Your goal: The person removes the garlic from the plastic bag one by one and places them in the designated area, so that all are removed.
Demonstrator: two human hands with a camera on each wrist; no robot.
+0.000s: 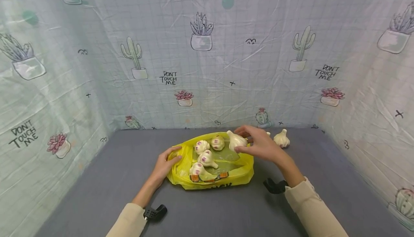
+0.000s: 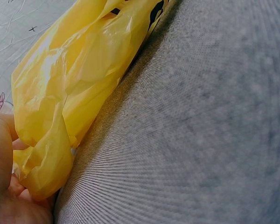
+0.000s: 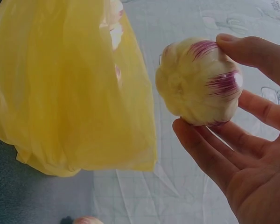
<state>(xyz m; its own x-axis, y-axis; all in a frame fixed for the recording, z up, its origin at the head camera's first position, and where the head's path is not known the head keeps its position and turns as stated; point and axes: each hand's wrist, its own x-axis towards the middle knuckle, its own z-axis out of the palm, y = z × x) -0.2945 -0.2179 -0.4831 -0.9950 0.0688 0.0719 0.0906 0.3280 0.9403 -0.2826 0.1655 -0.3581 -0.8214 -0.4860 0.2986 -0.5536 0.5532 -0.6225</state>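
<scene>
A yellow plastic bag (image 1: 210,177) lies open on the grey table (image 1: 97,179), with several garlic bulbs (image 1: 207,158) inside it. My left hand (image 1: 166,163) grips the bag's left edge; in the left wrist view the bunched yellow plastic (image 2: 60,112) sits against my palm. My right hand (image 1: 258,143) holds a white, purple-streaked garlic bulb (image 1: 236,140) over the bag's far right rim. In the right wrist view that bulb (image 3: 198,81) is pinched between thumb and fingers, beside the bag (image 3: 65,93).
Another garlic bulb (image 1: 281,138) lies on the table beyond my right hand, near the back wall. A cactus-print cloth (image 1: 207,57) lines the back and both sides. A further bulb (image 3: 86,220) shows at the bottom of the right wrist view.
</scene>
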